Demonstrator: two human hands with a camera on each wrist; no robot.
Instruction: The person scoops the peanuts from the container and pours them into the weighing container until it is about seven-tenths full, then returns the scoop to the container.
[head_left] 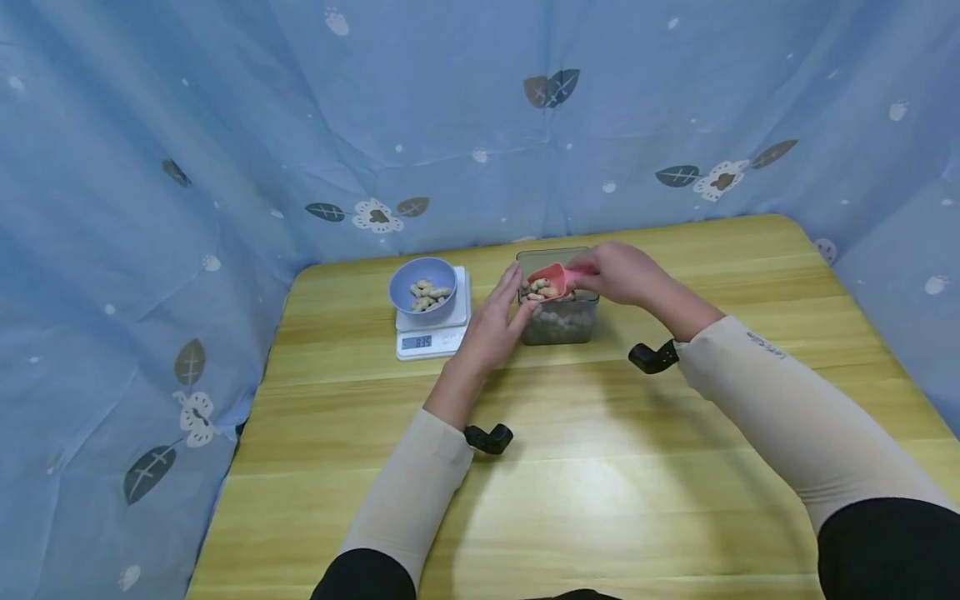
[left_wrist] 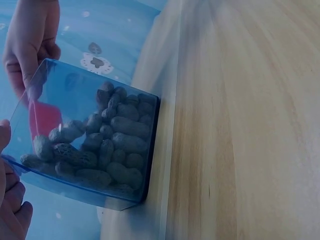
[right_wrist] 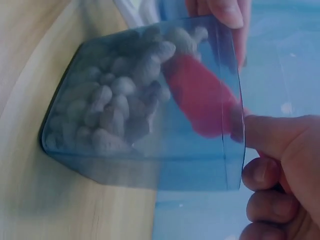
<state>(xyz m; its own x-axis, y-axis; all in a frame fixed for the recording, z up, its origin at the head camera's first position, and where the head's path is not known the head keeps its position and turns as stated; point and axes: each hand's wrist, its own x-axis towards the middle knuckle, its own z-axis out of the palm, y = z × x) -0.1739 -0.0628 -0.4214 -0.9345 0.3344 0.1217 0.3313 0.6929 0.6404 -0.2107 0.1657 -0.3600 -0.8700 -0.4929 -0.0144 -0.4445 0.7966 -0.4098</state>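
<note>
My right hand [head_left: 617, 271] pinches the handle of a pink scoop [head_left: 553, 277], seen through the clear wall in the right wrist view. The scoop sits inside the top of a see-through plastic container [head_left: 558, 332], with peanuts [head_left: 542, 289] in and around its bowl. More peanuts [left_wrist: 127, 135] fill the container's lower part. At the container's left near corner my left hand [head_left: 491, 321] holds its rim, thumb on the near side and fingers along the left side. Left of that hand a lilac bowl [head_left: 401, 287] with several peanuts stands on a white digital kitchen scale [head_left: 450, 340].
The scale's lit display [head_left: 417, 342] shows digits. Everything stands near the back edge of a wooden table [head_left: 570, 467]. A blue patterned curtain [head_left: 465, 125] hangs behind the table and at its sides. Each wrist carries a black camera mount [head_left: 489, 439].
</note>
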